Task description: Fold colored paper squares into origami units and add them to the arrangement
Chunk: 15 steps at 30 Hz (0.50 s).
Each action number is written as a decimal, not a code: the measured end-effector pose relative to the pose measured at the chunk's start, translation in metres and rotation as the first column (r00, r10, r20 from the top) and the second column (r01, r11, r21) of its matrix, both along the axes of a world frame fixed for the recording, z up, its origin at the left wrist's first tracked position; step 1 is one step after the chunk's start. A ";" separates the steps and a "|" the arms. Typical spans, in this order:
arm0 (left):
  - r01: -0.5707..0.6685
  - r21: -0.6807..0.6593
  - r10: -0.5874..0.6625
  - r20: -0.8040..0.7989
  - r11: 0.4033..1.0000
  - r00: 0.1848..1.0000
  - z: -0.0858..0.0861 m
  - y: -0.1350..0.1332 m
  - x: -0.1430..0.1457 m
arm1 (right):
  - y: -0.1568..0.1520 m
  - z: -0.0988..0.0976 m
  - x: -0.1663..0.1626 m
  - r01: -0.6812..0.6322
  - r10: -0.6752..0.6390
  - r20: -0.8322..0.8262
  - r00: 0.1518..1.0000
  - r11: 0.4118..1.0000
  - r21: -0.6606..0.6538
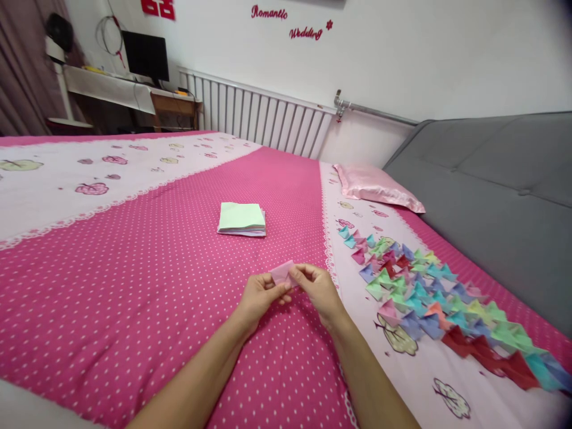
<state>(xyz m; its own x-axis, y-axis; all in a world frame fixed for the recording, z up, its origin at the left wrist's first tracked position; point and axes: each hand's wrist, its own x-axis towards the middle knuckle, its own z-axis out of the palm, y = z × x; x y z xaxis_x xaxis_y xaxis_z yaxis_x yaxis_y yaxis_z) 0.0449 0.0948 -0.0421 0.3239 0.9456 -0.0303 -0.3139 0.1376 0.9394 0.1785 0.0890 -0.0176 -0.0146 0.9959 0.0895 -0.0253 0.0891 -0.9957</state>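
A small pink folded paper is pinched between both my hands just above the pink dotted bedspread. My left hand grips its near left edge with closed fingers. On its right side my right hand pinches it with thumb and fingertips. Ahead of my hands lies a stack of square coloured paper sheets, light green on top. To my right a long band of several folded paper pieces in many colours lies on the pale part of the bedspread.
A pink satin pillow rests by the grey padded headboard on the right. A white radiator lines the far wall. At the back left a desk carries a dark monitor.
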 end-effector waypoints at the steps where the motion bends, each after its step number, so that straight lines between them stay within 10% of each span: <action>1: -0.021 -0.012 0.021 0.012 1.000 1.000 0.000 0.000 0.000 | 0.000 -0.001 0.000 -0.022 0.021 0.015 1.000 1.000 0.001; 15: 0.036 0.034 -0.035 -0.029 0.999 0.999 0.000 -0.001 0.002 | -0.005 0.001 -0.002 -0.046 0.043 0.143 0.989 0.999 0.016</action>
<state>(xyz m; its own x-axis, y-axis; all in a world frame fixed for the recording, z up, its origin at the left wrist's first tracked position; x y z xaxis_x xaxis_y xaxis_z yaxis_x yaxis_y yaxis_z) 0.0466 0.0942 -0.0421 0.3565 0.9343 -0.0073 -0.2826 0.1153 0.9523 0.1766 0.0835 -0.0164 -0.0725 0.9921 0.1025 0.1121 0.1102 -0.9876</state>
